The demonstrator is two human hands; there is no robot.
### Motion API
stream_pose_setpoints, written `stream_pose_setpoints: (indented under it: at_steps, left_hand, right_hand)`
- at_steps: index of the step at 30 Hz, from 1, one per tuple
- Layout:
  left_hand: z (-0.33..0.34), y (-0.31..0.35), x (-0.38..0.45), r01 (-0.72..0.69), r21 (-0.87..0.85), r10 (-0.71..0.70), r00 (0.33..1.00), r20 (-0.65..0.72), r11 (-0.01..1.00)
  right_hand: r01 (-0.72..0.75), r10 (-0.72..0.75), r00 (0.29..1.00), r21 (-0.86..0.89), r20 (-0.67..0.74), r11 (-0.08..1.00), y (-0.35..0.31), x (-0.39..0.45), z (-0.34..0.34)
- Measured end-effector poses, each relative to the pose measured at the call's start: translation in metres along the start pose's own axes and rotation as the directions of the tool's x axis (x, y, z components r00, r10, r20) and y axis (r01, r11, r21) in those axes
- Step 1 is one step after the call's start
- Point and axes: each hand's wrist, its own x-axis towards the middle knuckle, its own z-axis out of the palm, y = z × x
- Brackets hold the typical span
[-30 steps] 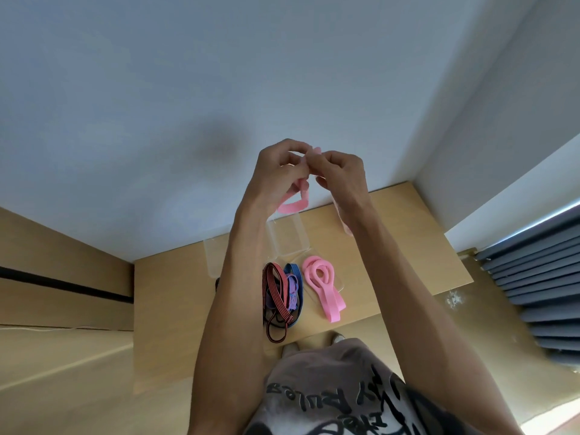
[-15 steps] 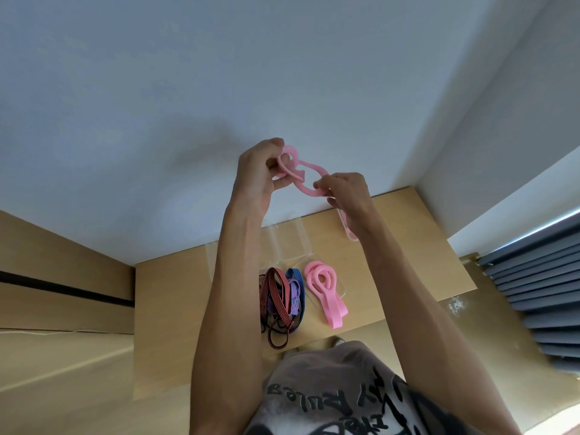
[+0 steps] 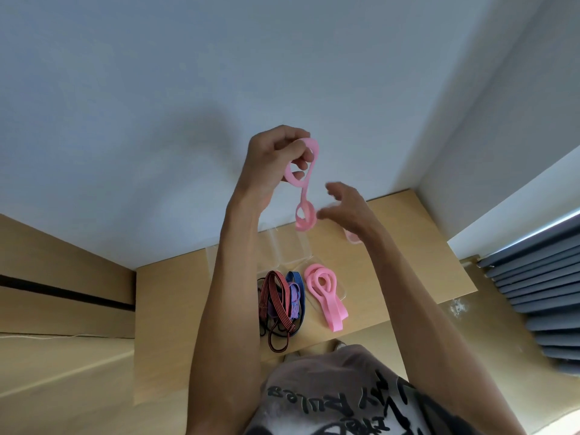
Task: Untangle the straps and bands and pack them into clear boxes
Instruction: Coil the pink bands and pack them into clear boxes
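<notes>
Left hand: the left hand point(image 3: 276, 161) is raised in front of the wall, fingers curled round the top loop of a pink band point(image 3: 303, 186), gripping it.
Pink band: it hangs from that hand in a twisted figure-eight, one loop up in the fingers, a smaller loop at the bottom, above the far edge of the table point(image 3: 408, 246).
Right hand: the right hand point(image 3: 345, 208) is just right of the band's lower loop, fingers spread and loosely bent, holding nothing; whether a fingertip touches the loop cannot be told, since the hand is blurred.
Second pink band: a folded pink band point(image 3: 324, 291) lies on the table, its coiled end in a shallow clear box point(image 3: 342, 293) and its tail out over the near rim.
Strap pile: a tangle of striped red, blue and purple straps point(image 3: 282, 302) lies just left of that box, with thin dark loops over the near table edge.
Other clear boxes: more clear boxes point(image 3: 282, 246) sit on the far side of the table, partly behind the left forearm.
Far right: a small pink piece point(image 3: 353, 237) shows under the right wrist, too hidden to name.
</notes>
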Motion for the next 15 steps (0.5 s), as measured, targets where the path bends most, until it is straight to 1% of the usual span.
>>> stream_pose_setpoints:
  at_steps: [1, 2, 3, 4, 7, 9, 11, 12, 14, 15]
  left_hand:
    - [0.003, 0.0, 0.0, -0.016, 0.004, 0.016, 1.0, 0.019, 1.0]
    - [0.006, 0.0, 0.0, -0.032, 0.007, 0.032, 0.999, 0.035, 0.999]
    - [0.006, 0.0, 0.0, -0.047, 0.005, 0.047, 0.998, 0.046, 0.999]
    - [0.006, -0.001, 0.001, -0.062, 0.005, 0.061, 0.997, 0.051, 0.998]
    - [0.001, -0.004, 0.002, -0.084, -0.01, 0.084, 0.996, 0.021, 0.996]
    - [-0.004, -0.01, 0.001, -0.066, -0.001, 0.066, 0.996, -0.051, 0.998]
    - [-0.01, -0.02, -0.002, -0.035, 0.03, 0.038, 0.992, -0.117, 0.999]
    - [-0.011, -0.025, -0.003, -0.025, 0.036, 0.03, 0.991, -0.132, 0.999]
    - [-0.014, -0.034, -0.004, -0.014, 0.011, 0.015, 0.987, -0.158, 1.0]
    - [-0.015, -0.04, -0.002, 0.013, -0.018, -0.016, 0.978, -0.207, 1.0]
  right_hand:
    - [0.082, -0.086, 0.995, 0.072, 0.05, 0.994, -0.011, -0.002, -0.003]
    - [0.131, -0.149, 0.984, 0.169, 0.101, 0.977, -0.022, -0.005, -0.005]
    - [0.157, -0.192, 0.973, 0.246, 0.127, 0.957, -0.031, -0.007, -0.007]
    - [0.18, -0.226, 0.966, 0.298, 0.125, 0.938, -0.039, -0.01, -0.008]
    - [0.246, -0.292, 0.953, 0.344, 0.087, 0.906, -0.057, -0.016, -0.008]
    - [0.279, -0.331, 0.939, 0.355, 0.094, 0.893, -0.063, -0.018, -0.009]
    - [0.269, -0.338, 0.934, 0.394, 0.114, 0.879, -0.066, -0.02, -0.008]
    - [0.242, -0.326, 0.936, 0.428, 0.136, 0.871, -0.067, -0.021, -0.008]
    - [0.181, -0.291, 0.941, 0.467, 0.175, 0.866, -0.065, -0.021, -0.003]
    - [0.174, -0.274, 0.948, 0.46, 0.161, 0.871, -0.064, -0.021, 0.0]
